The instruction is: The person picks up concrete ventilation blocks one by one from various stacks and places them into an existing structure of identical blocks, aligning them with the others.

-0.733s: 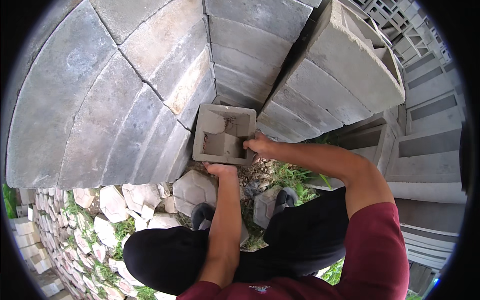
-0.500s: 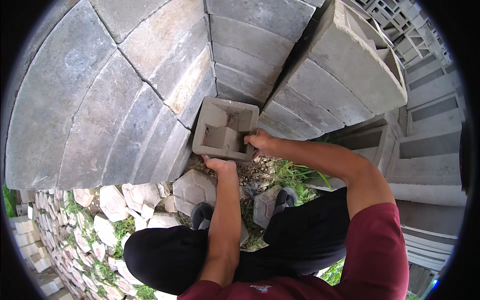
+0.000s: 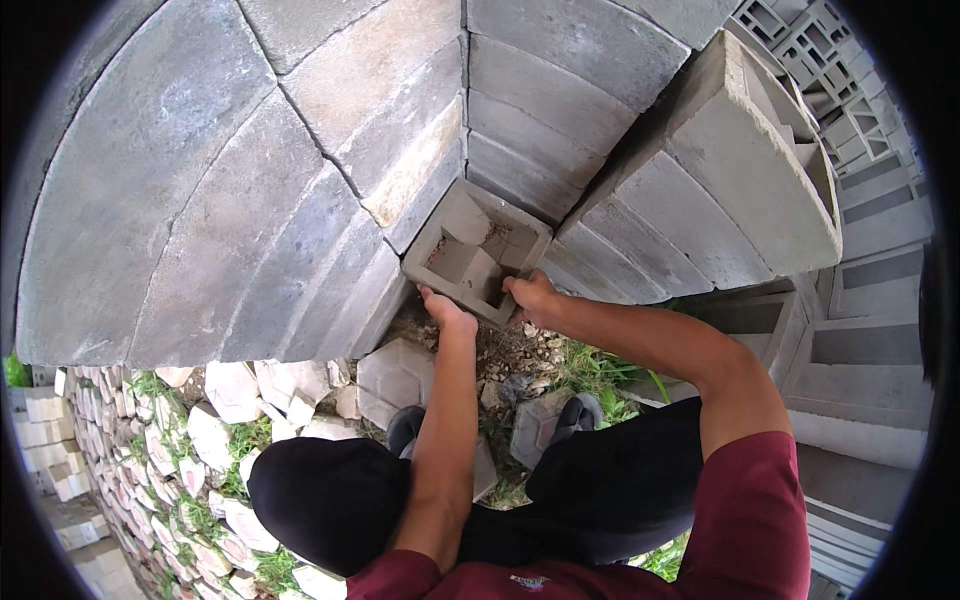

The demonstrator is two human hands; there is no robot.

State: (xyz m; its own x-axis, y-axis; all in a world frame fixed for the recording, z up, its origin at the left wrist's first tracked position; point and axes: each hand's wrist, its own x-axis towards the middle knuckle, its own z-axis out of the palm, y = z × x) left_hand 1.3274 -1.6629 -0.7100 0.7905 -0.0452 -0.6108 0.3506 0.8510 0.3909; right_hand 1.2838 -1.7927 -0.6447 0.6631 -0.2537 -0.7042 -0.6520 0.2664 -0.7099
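A grey hollow concrete block (image 3: 468, 268) sits low in the corner between stacks of similar blocks, its cavities facing up. Bits of dry debris lie inside it. My left hand (image 3: 447, 309) is closed against its near left lower edge, with some fingers hidden beneath. My right hand (image 3: 534, 297) grips the near right wall, fingers hooked over the rim into a cavity. What the block's underside rests on is hidden.
A tall block wall (image 3: 210, 230) rises on the left, another stack (image 3: 545, 95) behind. To the right, a stack (image 3: 740, 170) has its top block jutting out. Hexagonal pavers (image 3: 396, 380), rubble and grass (image 3: 600, 380) cover the ground around my feet.
Both hands have turned the block clockwise, and its sides now run closer to the lines of the corner. The whole view has shifted a little, so the walls appear farther right.
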